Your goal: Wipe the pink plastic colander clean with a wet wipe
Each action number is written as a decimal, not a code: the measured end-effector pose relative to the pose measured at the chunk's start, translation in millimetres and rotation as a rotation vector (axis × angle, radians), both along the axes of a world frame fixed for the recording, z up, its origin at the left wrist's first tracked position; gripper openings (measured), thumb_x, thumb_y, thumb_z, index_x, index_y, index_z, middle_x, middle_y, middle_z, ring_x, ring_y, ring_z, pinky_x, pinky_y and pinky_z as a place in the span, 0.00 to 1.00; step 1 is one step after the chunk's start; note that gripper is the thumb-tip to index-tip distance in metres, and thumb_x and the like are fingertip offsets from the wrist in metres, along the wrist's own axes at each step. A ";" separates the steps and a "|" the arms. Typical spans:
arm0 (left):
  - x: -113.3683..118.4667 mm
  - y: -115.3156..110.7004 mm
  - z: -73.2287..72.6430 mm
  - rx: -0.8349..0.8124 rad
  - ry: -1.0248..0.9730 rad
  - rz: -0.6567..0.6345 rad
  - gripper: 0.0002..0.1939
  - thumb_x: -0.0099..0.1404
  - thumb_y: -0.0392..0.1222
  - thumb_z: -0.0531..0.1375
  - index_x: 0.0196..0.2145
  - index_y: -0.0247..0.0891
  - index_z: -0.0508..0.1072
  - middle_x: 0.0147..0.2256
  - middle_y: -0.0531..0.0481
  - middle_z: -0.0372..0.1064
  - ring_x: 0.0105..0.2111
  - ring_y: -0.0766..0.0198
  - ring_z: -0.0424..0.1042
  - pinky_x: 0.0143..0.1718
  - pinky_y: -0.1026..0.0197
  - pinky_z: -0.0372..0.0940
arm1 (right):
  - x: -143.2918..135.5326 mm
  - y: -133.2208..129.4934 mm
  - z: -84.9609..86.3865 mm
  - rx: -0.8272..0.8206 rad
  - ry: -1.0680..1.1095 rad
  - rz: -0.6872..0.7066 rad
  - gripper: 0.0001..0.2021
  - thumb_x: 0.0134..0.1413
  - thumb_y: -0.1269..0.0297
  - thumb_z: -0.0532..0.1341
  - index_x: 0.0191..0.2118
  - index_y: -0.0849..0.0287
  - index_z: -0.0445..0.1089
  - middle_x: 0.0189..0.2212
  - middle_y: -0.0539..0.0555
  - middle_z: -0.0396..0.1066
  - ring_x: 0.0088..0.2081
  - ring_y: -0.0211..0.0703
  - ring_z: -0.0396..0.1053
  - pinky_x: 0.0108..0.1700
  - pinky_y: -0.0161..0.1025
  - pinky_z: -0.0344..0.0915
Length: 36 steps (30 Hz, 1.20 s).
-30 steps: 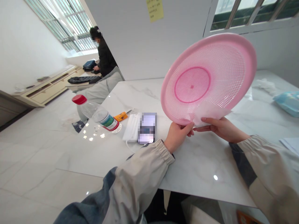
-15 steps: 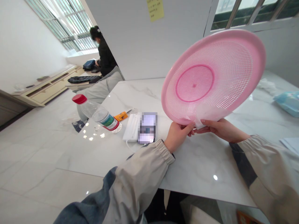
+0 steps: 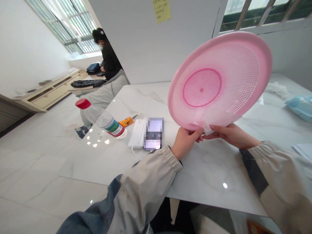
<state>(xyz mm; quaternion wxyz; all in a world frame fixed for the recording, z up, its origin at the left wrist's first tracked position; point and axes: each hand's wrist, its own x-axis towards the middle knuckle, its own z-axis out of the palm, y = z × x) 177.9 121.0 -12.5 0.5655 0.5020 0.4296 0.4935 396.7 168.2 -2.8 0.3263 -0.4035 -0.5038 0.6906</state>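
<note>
A pink mesh basket (image 3: 231,71) is held up tilted above the marble-patterned table, its inside facing me. My left hand (image 3: 186,141) grips the lower rim with thumb and fingers. To its right, my right hand (image 3: 230,135) pinches a thin white tissue (image 3: 216,118) against the same rim. The tissue lies over the lower edge of the basket, and its corner reaches my left fingertips. Behind the rim, some fingers of both hands are hidden.
Left of my hands on the table (image 3: 97,162) are a phone (image 3: 154,134), a white box-like item (image 3: 137,134), an orange item (image 3: 126,122) and a red-capped bottle (image 3: 102,120). A blue packet (image 3: 301,107) lies right. A person (image 3: 109,57) sits far left.
The basket's upper right side has tipped slightly to the left and down. Both hands keep their hold in nearly the same place. The seated person's head and hand have shifted a little.
</note>
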 end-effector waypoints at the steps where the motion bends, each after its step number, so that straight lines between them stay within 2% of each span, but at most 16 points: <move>1: -0.1 0.2 -0.2 -0.001 0.002 -0.002 0.24 0.70 0.58 0.70 0.27 0.36 0.79 0.24 0.48 0.75 0.26 0.65 0.72 0.32 0.60 0.68 | -0.1 -0.2 0.2 -0.001 0.004 0.004 0.26 0.55 0.43 0.80 0.51 0.57 0.86 0.49 0.62 0.87 0.49 0.64 0.87 0.62 0.66 0.81; 8: 0.4 0.7 -1.4 -0.003 -0.011 -0.004 0.25 0.69 0.61 0.70 0.28 0.36 0.79 0.25 0.48 0.75 0.26 0.66 0.71 0.33 0.60 0.68 | 1.6 -0.2 2.9 -0.013 0.006 0.044 0.26 0.58 0.44 0.79 0.52 0.58 0.86 0.53 0.64 0.86 0.52 0.65 0.86 0.64 0.65 0.80; 18: 0.8 0.4 0.0 -0.004 -0.012 0.001 0.25 0.69 0.61 0.70 0.27 0.36 0.79 0.25 0.48 0.75 0.25 0.66 0.70 0.32 0.60 0.67 | -0.1 -2.1 2.8 0.005 0.000 0.009 0.25 0.56 0.44 0.80 0.50 0.58 0.86 0.50 0.63 0.87 0.49 0.63 0.86 0.63 0.66 0.81; 23: 0.7 0.3 -0.3 -0.009 -0.014 0.003 0.24 0.69 0.61 0.71 0.28 0.36 0.80 0.25 0.48 0.75 0.26 0.66 0.70 0.32 0.60 0.67 | 0.8 -0.8 2.8 0.003 0.003 0.020 0.25 0.57 0.45 0.79 0.52 0.59 0.86 0.51 0.63 0.86 0.49 0.62 0.87 0.62 0.63 0.81; 28: 0.5 1.3 0.1 0.003 -0.015 -0.002 0.24 0.69 0.60 0.70 0.27 0.36 0.79 0.24 0.48 0.74 0.25 0.66 0.70 0.32 0.60 0.67 | 1.0 1.4 0.8 0.006 0.001 0.037 0.26 0.55 0.42 0.80 0.50 0.58 0.86 0.49 0.63 0.87 0.48 0.63 0.87 0.60 0.64 0.82; 36: 0.6 0.6 -1.1 -0.007 -0.007 0.005 0.25 0.69 0.61 0.70 0.27 0.36 0.79 0.25 0.48 0.75 0.26 0.66 0.70 0.32 0.60 0.68 | 1.0 -1.3 5.7 0.011 -0.005 0.044 0.25 0.58 0.43 0.79 0.51 0.58 0.86 0.50 0.63 0.86 0.50 0.62 0.86 0.63 0.64 0.80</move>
